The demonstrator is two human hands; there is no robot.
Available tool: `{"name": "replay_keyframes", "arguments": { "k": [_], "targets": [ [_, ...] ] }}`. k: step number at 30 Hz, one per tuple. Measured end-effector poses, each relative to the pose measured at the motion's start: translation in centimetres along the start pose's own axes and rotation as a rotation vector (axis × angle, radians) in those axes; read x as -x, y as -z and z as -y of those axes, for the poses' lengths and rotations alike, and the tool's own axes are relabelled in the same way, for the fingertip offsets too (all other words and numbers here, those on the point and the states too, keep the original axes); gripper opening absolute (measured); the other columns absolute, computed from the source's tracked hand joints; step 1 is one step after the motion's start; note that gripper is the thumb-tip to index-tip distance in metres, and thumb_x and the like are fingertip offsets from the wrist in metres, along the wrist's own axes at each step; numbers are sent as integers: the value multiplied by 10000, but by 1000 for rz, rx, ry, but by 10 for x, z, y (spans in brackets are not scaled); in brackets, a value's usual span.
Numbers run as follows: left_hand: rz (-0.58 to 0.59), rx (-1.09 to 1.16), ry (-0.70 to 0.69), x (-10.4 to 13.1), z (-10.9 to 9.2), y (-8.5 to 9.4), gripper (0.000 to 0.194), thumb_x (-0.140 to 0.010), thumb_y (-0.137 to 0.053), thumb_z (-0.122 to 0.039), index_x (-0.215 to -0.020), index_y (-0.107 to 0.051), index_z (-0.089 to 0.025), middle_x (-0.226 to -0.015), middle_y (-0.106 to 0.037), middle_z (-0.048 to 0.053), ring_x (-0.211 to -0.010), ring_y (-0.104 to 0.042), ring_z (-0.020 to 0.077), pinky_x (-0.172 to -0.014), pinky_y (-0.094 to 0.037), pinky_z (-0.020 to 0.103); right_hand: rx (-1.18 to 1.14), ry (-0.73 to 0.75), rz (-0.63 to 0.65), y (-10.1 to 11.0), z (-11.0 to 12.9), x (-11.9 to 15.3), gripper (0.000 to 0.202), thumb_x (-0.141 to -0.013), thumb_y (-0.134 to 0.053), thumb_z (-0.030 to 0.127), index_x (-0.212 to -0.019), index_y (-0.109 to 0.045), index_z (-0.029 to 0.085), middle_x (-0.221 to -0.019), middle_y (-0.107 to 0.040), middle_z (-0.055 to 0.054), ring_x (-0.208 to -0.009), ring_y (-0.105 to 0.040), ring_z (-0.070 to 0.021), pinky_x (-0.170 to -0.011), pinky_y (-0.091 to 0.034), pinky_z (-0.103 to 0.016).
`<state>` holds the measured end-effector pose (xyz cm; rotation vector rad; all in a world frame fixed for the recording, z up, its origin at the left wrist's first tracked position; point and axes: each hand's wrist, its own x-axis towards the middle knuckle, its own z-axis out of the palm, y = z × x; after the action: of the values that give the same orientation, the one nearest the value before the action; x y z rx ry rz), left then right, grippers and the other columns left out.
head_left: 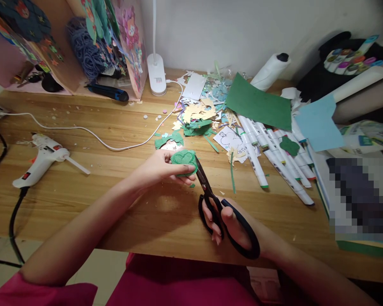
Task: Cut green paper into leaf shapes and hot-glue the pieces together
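Two hands above the wooden desk (159,221), both occupied. Right hand (238,225): half curled, gripping black-handled scissors (205,187), thumb through one loop, fingers through the other. Blade tips at the right edge of the green paper piece (182,160). Left hand (162,168): closed in a pinch, thumb on top of that piece, fingers beneath. Farther off: white markers (253,157) in a loose pile to the right, paper scraps (199,109) heaped beside a green sheet (258,104).

Bright, cool light falls on the middle of the pale wooden table (115,159); near and far-right areas dim, edges bend, and a far-right patch is pixelated.
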<state>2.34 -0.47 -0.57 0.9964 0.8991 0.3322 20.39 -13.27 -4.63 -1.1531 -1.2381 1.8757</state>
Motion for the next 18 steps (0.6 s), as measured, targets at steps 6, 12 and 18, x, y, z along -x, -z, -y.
{"name": "replay_keyframes", "arguments": {
  "k": [6,12,18],
  "targets": [
    [38,-62,1,0,0,5,181,-701,-725,-267,-692,-642,-106,-672,-681,20,-569,-633,78,-577,-519,163,22,-37,1,2,0,0,665,-659,-341,842,-740,-438,189,-521,-411,73,-390,-394,-65,-385,-421,-192],
    [27,-32,16,0,-1,7,177,-682,-737,-249,-685,-631,-107,-647,-679,11,-544,-622,66,-555,-507,145,35,-68,9,4,0,0,651,-641,-386,840,-719,-429,195,-509,-388,79,-378,-392,-67,-352,-405,-193],
    [-5,-18,-16,-3,1,8,148,-699,-722,-243,-699,-640,-120,-622,-687,1,-516,-624,61,-536,-491,134,32,-26,28,4,9,2,644,-663,-357,832,-737,-418,194,-546,-408,68,-414,-389,-68,-403,-412,-199]
  ]
}}
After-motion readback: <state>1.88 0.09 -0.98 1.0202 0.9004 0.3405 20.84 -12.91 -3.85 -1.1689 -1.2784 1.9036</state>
